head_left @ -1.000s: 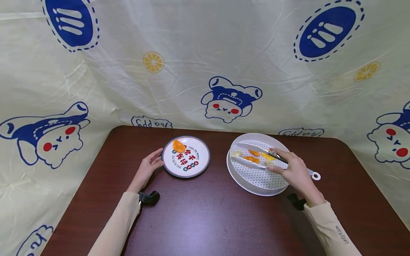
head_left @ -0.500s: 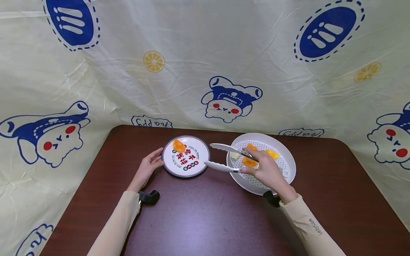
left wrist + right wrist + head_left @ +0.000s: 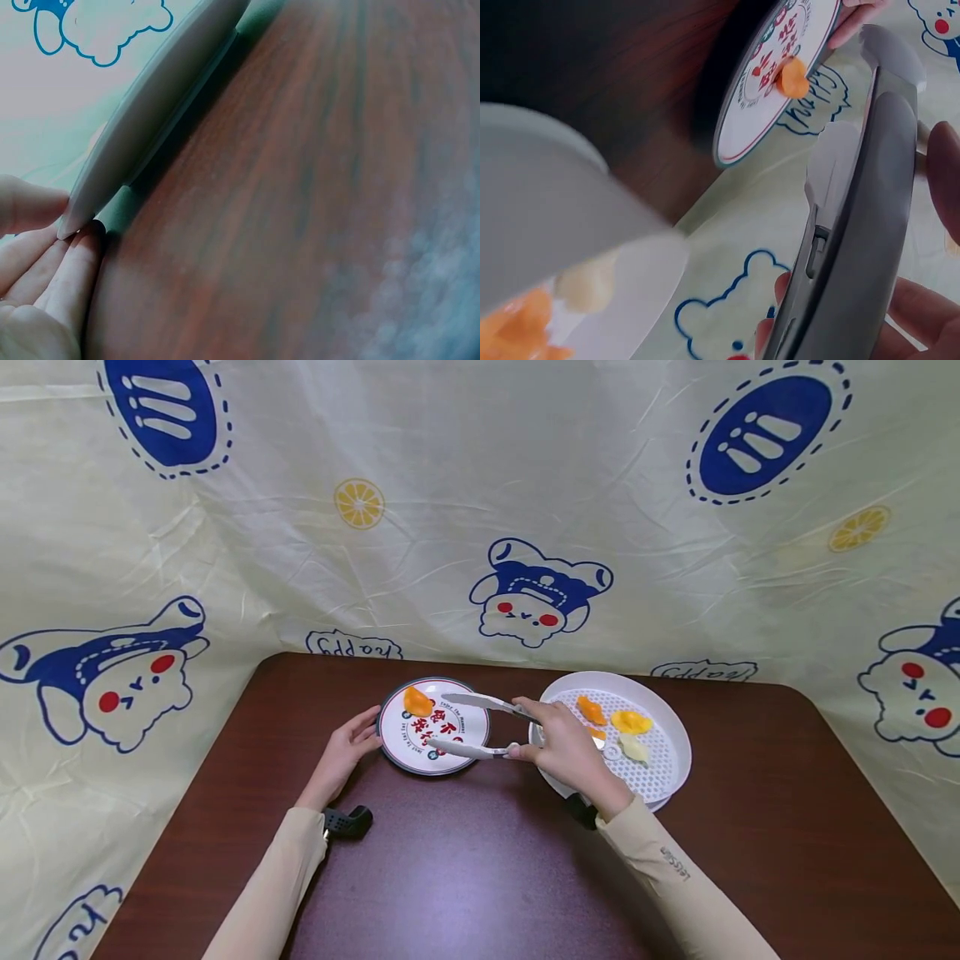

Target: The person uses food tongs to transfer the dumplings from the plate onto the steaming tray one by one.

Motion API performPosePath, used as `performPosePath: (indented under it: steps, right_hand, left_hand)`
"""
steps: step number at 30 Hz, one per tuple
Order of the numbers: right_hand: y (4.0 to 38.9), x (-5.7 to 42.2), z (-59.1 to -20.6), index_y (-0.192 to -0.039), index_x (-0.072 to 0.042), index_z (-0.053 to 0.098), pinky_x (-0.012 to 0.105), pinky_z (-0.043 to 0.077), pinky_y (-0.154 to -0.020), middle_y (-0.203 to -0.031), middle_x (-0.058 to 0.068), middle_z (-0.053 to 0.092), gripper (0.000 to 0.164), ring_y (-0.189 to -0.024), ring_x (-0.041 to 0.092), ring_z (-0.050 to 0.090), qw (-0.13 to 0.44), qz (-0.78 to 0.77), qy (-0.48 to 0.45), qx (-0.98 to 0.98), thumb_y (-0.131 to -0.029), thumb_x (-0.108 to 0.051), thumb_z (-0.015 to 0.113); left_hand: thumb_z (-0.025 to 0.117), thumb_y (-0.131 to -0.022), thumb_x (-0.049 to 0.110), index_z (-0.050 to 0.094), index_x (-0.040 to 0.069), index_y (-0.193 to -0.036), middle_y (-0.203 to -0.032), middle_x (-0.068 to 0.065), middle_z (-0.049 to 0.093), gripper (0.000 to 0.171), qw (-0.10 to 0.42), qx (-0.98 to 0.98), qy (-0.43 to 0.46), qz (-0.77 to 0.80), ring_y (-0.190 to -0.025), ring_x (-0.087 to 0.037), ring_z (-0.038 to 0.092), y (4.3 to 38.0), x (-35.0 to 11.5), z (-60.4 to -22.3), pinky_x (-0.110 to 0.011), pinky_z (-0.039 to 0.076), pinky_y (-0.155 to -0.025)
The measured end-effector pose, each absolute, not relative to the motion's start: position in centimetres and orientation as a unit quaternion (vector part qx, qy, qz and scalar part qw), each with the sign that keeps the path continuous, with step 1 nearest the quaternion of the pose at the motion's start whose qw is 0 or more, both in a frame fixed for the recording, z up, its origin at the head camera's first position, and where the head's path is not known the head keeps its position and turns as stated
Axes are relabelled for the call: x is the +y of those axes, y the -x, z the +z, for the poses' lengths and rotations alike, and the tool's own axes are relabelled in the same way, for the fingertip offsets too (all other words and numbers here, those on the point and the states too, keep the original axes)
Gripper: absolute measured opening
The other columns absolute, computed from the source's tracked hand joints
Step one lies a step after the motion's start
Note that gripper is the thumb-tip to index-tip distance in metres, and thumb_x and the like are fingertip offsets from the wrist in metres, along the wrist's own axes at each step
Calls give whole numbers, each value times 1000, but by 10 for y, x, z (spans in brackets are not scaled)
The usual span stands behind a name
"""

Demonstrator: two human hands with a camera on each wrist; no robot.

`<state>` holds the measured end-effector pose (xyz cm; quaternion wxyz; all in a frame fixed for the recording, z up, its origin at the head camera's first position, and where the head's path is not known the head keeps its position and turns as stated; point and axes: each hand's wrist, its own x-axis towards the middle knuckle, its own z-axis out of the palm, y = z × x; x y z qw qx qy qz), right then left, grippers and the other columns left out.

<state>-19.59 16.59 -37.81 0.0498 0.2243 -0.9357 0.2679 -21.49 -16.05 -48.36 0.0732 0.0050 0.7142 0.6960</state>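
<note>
In the head view my left hand (image 3: 348, 756) pinches the left rim of a white plate (image 3: 392, 753) with red characters and a dark edge. The left wrist view has the thumb on top of the rim and fingers below it. An orange piece (image 3: 417, 702) lies near the plate's far left side. My right hand (image 3: 570, 747) grips a pair of white-tipped tongs (image 3: 480, 702), which reach over the plate with their tips spread apart. Nothing shows between the tips. In the right wrist view the metal arm of the tongs (image 3: 877, 195) fills the foreground.
Right of the plate is a round white perforated tray (image 3: 678, 743) on a white base. Inside lie orange pieces (image 3: 590, 710), a yellow piece (image 3: 631, 722) and a pale piece (image 3: 633, 748); the right hand covers part of it. A patterned sheet (image 3: 637, 593) hangs behind the table (image 3: 450, 877).
My right hand has carried the tongs left, from over the perforated tray to over the plate. The tray's pieces are more visible now. My left hand has stayed at the plate's rim.
</note>
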Motion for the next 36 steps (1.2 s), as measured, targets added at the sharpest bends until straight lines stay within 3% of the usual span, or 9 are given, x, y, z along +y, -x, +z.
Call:
performPosePath:
  steps: [15,25,36]
  right_hand:
    - [222,111,-390,-134,-1,54,42,45,-88,-129,14,58,67,-103,30,52,20,230,-205,-951,-77,-25,80]
    - [228,92,-403,-136,-2,51,44,42,-93,-131,15,56,69,-108,33,50,15,206,-157,-966,-78,-28,79]
    - [229,85,-415,-127,-5,62,44,47,-81,-119,12,64,48,-98,32,57,52,203,-161,-964,-83,-20,75]
  left_hand:
    - [52,-95,-2,32,-2,-147,-152,-19,27,56,73,715,1,695,-134,-33,36,215,-164,-485,-30,37,-103]
    - [51,-94,-5,30,-4,-147,-151,-21,28,56,67,706,-16,705,-133,-34,36,215,-163,-483,-16,41,-95]
    - [51,-94,-5,29,-7,-146,-151,-22,27,57,62,697,-36,713,-134,-35,34,214,-163,-484,-12,41,-91]
